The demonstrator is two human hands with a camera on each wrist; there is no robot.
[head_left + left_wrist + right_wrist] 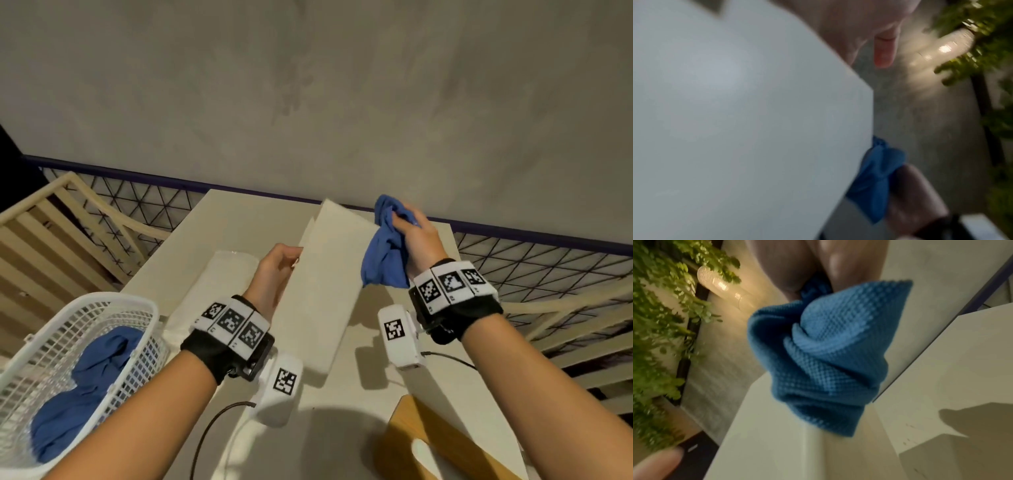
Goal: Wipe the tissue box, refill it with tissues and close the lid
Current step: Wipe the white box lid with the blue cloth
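Observation:
The long white tissue box [325, 281] is tilted up off the white table [370, 404], its far end raised. My left hand [279, 270] grips its left edge; in the left wrist view the box [748, 123] fills the frame with a fingertip [884, 55] past its edge. My right hand [416, 236] grips a bunched blue cloth [385, 246] against the box's right upper side. The right wrist view shows that cloth [828, 353] hanging over the box edge [777, 443]. A white pack of tissues [219, 284] lies on the table left of the box.
A white mesh basket [113, 318] with another blue cloth [85, 387] stands at the left table edge. A wooden lid [442, 445] lies at the front right. Cables run across the table front. A grey wall and wire grid stand behind; bed slats lie either side.

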